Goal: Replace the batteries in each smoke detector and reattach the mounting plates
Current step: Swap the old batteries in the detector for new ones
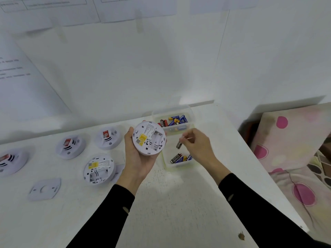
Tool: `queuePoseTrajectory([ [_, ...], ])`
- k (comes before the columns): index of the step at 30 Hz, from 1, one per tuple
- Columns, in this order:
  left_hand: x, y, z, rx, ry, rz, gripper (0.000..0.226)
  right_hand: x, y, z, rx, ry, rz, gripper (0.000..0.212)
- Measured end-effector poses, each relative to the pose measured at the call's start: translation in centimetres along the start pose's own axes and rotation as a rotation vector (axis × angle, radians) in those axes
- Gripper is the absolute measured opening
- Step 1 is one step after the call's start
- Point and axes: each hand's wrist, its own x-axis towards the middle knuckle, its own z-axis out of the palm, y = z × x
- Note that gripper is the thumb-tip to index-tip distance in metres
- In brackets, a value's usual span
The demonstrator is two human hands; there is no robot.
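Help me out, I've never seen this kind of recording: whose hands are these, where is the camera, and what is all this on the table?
There is no machine here. The one picture comes from a camera worn on a person's head, looking down at their own bare hands. The left hand holds a smoke detector back up; its battery bay looks empty. The right hand pinches a battery above the nearer clear tub of batteries. A second tub sits behind. On the white table lie another opened detector, a loose mounting plate and three face-up detectors.
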Motion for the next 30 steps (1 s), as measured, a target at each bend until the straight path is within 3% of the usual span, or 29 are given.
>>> queuePoseTrajectory([
  [7, -0.7, 0.5, -0.5, -0.055, -0.007, -0.01, 0.065, 1.9, 1.6, 2.0, -0.385, -0.189, 0.016, 0.011],
  [9, -1.0, 1.1, -1.0, -0.065, 0.007, -0.017, 0.067, 1.8, 1.7, 2.2, -0.481, -0.162, -0.026, 0.01],
  [11, -1.4, 2.0, -1.5, -0.046, 0.028, -0.031, 0.066, 0.9, 0.9, 2.8, -0.428, -0.041, -0.135, 0.01],
  [13, -2.0, 3.3, -2.4, 0.031, 0.061, -0.019, 0.066, -0.9, -1.3, 4.0, -0.203, 0.004, -0.257, 0.01],
  [14, -2.3, 4.1, -3.1, 0.072, 0.08, 0.005, 0.066, -1.9, -2.7, 4.7, -0.094, -0.056, -0.289, 0.016],
  [18, -4.3, 8.5, -6.3, 0.092, 0.131, 0.101, 0.061, -5.2, -6.6, 9.2, -0.01, -0.496, -0.315, 0.089],
  [20, -5.8, 10.9, -8.1, 0.105, 0.158, 0.126, 0.056, -6.3, -7.6, 12.4, -0.026, -0.589, -0.369, 0.102],
  [24, -8.5, 15.6, -12.6, 0.2, 0.202, 0.142, 0.06, -8.5, -10.0, 19.6, -0.034, -0.707, -0.403, 0.108],
  [30, -11.3, 23.2, -21.0, 0.513, 0.253, 0.118, 0.06, -11.6, -12.0, 29.8, -0.079, -0.706, -0.434, 0.099],
])
